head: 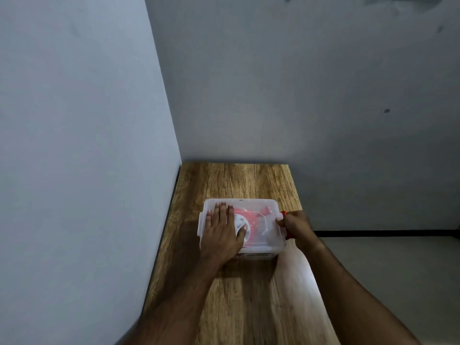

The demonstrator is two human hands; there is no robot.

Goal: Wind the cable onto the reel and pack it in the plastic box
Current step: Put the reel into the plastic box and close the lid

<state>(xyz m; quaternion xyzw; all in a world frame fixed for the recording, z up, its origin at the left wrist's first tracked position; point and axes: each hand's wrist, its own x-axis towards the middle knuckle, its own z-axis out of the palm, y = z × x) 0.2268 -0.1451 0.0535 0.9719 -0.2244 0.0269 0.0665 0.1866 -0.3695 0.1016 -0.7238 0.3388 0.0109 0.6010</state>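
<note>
So the clear plastic box (242, 226) sits on the wooden table (249, 295), roughly mid-length and closer to its right edge than to the left one that runs along the wall. The translucent lid (256, 207) is on top of the box. Through it you can make out the red reel (246, 220) with a white round label, lying inside toward the box's left half, though it's a bit hazy and I can't really pick out the cable on it. The left hand (222, 231) lies flat on the lid, fingers straight and spread, thumb out to the side. The right hand (295, 226) is curled around the red latch (284, 213) at the box's right end, fingers gripping it.
</note>
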